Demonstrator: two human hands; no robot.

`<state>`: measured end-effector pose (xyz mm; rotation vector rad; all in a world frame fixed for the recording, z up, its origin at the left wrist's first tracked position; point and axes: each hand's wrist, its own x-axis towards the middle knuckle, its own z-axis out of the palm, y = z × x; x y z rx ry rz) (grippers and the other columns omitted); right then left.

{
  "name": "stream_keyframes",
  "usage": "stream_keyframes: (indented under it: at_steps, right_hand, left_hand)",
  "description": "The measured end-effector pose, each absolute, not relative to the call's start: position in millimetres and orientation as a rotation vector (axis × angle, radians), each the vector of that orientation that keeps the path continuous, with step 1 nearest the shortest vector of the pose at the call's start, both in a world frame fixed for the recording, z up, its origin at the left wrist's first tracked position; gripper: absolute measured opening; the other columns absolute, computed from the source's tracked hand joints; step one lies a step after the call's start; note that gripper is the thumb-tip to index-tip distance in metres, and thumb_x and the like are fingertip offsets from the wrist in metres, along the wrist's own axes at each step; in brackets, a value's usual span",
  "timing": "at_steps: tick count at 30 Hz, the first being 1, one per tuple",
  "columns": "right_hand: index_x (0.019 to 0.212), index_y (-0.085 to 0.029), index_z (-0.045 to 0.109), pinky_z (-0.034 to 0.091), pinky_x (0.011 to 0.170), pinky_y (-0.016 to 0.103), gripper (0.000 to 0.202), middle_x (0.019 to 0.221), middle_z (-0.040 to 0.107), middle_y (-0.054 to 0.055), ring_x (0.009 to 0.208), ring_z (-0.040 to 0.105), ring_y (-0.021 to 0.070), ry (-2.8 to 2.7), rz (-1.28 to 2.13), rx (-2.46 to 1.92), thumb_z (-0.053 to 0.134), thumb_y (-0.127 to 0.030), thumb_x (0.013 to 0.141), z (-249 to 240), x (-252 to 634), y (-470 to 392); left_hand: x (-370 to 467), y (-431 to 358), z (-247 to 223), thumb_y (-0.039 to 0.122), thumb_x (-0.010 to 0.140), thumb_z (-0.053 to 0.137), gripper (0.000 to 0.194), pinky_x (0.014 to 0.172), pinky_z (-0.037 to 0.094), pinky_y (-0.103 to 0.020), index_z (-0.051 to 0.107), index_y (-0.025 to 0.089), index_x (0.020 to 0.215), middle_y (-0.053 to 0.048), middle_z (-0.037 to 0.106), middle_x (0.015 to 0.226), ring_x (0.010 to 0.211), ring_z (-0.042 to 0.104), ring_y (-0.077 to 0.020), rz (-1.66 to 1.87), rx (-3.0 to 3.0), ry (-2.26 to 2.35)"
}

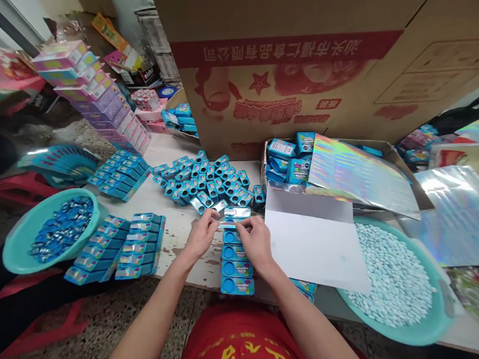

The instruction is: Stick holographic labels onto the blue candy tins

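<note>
A column of small blue tins [236, 268], printed "CARAMELO MACIZO" and each with a round recess, runs down the table in front of me. Over its upper end, my left hand [201, 236] and my right hand [256, 240] pinch the two ends of a slim blue-and-silver tin [227, 225]. It appears edge-on, and my fingertips cover its ends. Just beyond it lies a tin with a shiny silver face [237, 212]. Behind my hands spreads a loose heap of similar blue tins [200, 179].
A teal basin of blue wrapped pieces [12, 247] and stacked blue boxes [140, 246] stand left. To the right are white paper [313, 245], shiny film [354, 174] and a teal basin [438, 327] of pale candies. A large carton [293, 11] rises behind.
</note>
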<state>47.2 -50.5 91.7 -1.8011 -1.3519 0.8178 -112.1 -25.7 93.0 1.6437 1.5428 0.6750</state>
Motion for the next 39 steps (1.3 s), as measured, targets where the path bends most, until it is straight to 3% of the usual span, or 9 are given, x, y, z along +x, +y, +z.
stream_keyframes:
  at_steps: [6, 13, 17, 23, 26, 29, 31, 35, 39]
  right_hand:
    - [0.073, -0.021, 0.05, 0.042, 0.068, 0.03, 0.004, 0.086, 0.051, 0.004, 0.078, 0.053, 0.0192, -1.539, 0.608, -1.904, 0.052, -0.018, 0.074, 85, 43, -43]
    - [0.076, -0.022, 0.044, 0.042, 0.066, 0.031, 0.011, 0.079, 0.05, 0.0, 0.07, 0.051, 0.0173, -1.467, 0.711, -1.885, 0.049, -0.015, 0.071, 82, 50, -32]
    - [0.08, -0.022, 0.047, 0.045, 0.07, 0.031, 0.018, 0.082, 0.053, 0.001, 0.075, 0.054, 0.0171, -1.459, 0.707, -1.758, 0.042, -0.007, 0.072, 94, 58, -41]
    - [0.086, -0.021, 0.054, 0.045, 0.057, 0.023, 0.003, 0.084, 0.055, 0.0, 0.066, 0.053, 0.0108, -1.401, 0.578, -1.525, 0.051, -0.02, 0.084, 138, 120, -81]
    - [0.086, -0.02, 0.055, 0.045, 0.051, 0.021, 0.005, 0.083, 0.055, 0.001, 0.066, 0.053, 0.0107, -1.257, 0.333, -1.602, 0.054, -0.025, 0.084, 152, 164, -90]
    - [0.087, -0.02, 0.056, 0.047, 0.051, 0.022, 0.011, 0.084, 0.055, 0.001, 0.066, 0.052, 0.0115, -1.163, 0.155, -1.683, 0.056, -0.03, 0.083, 153, 206, -91]
    - [0.088, -0.019, 0.056, 0.047, 0.05, 0.023, 0.014, 0.084, 0.055, 0.003, 0.067, 0.052, 0.0129, -1.134, 0.067, -1.742, 0.056, -0.032, 0.083, 146, 233, -89]
    - [0.097, -0.018, 0.06, 0.05, 0.067, 0.033, 0.02, 0.097, 0.058, 0.01, 0.09, 0.054, 0.021, -1.258, -0.124, -1.824, 0.048, -0.029, 0.086, 122, 276, -74]
    - [0.113, -0.021, 0.06, 0.039, 0.091, 0.047, 0.03, 0.122, 0.054, 0.014, 0.114, 0.044, 0.0289, -1.575, -0.218, -1.998, 0.048, -0.026, 0.086, 96, 297, -40]
  left_hand:
    - [-103, -24, 58, 0.029, 0.084, 0.038, 0.013, 0.063, 0.039, -0.025, 0.047, 0.021, 0.089, 0.003, 0.051, 0.07, 0.065, 0.051, -0.0138, 0.634, 1.618, 1.501]
    - [-99, -34, 31, 0.03, 0.084, 0.042, 0.021, 0.063, 0.041, -0.028, 0.049, 0.02, 0.1, -0.002, 0.059, 0.08, 0.07, 0.057, -0.0182, 0.399, 1.61, 1.731]
    - [-101, -20, 70, 0.031, 0.082, 0.047, 0.016, 0.068, 0.045, -0.03, 0.056, 0.02, 0.09, -0.004, 0.062, 0.088, 0.076, 0.059, -0.0188, 0.585, 1.733, 1.852]
    - [-6, 31, 169, 0.029, 0.089, 0.04, 0.022, 0.084, 0.044, -0.029, 0.058, 0.02, 0.095, -0.005, 0.061, 0.096, 0.093, 0.056, -0.0175, 1.063, 2.186, 1.46]
    - [68, 65, 185, 0.034, 0.088, 0.042, 0.024, 0.087, 0.042, -0.034, 0.061, 0.02, 0.095, -0.007, 0.064, 0.1, 0.099, 0.057, -0.0217, 0.581, 2.393, 1.285]
    - [117, 84, 168, 0.045, 0.071, 0.063, 0.037, 0.083, 0.041, -0.041, 0.062, 0.018, 0.096, -0.011, 0.067, 0.097, 0.098, 0.057, -0.0311, -0.05, 2.405, 1.224]
    - [131, 84, 147, 0.043, 0.061, 0.071, 0.045, 0.086, 0.038, -0.044, 0.063, 0.019, 0.098, -0.013, 0.067, 0.098, 0.1, 0.056, -0.035, -0.162, 2.401, 1.225]
    - [127, 68, 114, 0.034, 0.076, 0.06, 0.03, 0.087, 0.033, -0.042, 0.063, 0.025, 0.104, -0.009, 0.067, 0.102, 0.103, 0.054, -0.0328, 0.016, 2.399, 1.292]
    - [123, 61, 108, 0.032, 0.083, 0.05, 0.022, 0.083, 0.032, -0.038, 0.065, 0.027, 0.098, -0.006, 0.068, 0.095, 0.097, 0.056, -0.0283, 0.121, 2.407, 1.336]
